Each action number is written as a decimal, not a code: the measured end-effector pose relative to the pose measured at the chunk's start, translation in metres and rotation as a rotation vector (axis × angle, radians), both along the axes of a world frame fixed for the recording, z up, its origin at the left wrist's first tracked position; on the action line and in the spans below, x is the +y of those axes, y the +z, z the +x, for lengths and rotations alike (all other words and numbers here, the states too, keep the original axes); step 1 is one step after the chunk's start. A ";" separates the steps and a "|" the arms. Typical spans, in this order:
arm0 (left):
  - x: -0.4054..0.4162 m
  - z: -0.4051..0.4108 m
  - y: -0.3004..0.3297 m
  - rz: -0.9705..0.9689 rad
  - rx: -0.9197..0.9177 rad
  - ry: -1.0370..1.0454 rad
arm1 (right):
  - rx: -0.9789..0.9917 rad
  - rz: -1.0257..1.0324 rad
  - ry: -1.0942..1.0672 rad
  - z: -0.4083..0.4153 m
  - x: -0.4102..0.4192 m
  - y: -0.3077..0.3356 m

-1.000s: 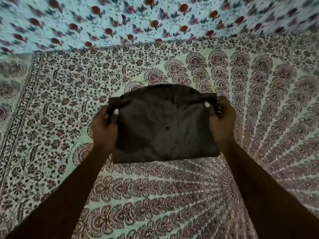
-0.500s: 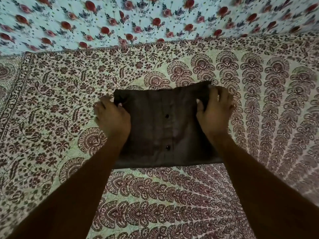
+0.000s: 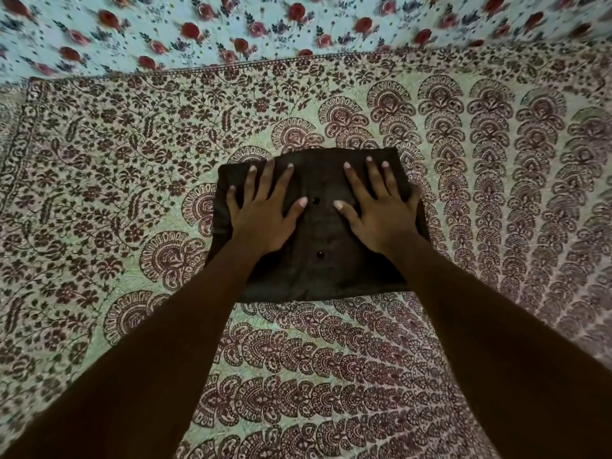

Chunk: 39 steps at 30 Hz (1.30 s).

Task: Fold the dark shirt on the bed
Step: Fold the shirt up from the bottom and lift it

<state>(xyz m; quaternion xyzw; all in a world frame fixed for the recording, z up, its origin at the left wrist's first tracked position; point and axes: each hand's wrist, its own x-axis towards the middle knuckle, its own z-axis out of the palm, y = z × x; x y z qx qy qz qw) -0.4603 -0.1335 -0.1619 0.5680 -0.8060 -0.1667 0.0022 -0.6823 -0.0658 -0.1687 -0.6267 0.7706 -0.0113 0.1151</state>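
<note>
The dark shirt (image 3: 319,270) lies folded into a compact rectangle in the middle of the bed, its button placket running down the centre with two buttons showing. My left hand (image 3: 261,213) lies flat on the shirt's left half, fingers spread and straight. My right hand (image 3: 381,210) presses flat on the right half in the same way. Both forearms reach in from the bottom of the view and hide the shirt's lower corners.
The bed is covered by a patterned spread (image 3: 132,193) with maroon floral and fan motifs on pale green. Beyond its far border lies a light blue sheet with red roses (image 3: 265,24).
Both hands gripped the shirt's far edge and laid it down over the near half. They then let go and moved inward, and now lie flat with spread fingers on the folded shirt.
</note>
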 end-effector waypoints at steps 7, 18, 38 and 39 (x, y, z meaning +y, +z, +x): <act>0.040 0.015 0.040 -0.089 0.092 0.654 | 0.006 -0.172 0.007 0.022 0.028 0.036; 0.052 0.039 0.035 0.095 0.139 0.750 | -0.022 -0.103 0.138 0.061 0.067 -0.002; 0.022 0.017 0.127 0.581 0.878 0.674 | -0.497 -0.335 -0.118 0.134 0.081 0.064; 0.021 0.016 0.129 0.611 0.915 0.669 | -0.521 -0.347 -0.141 0.129 0.076 0.067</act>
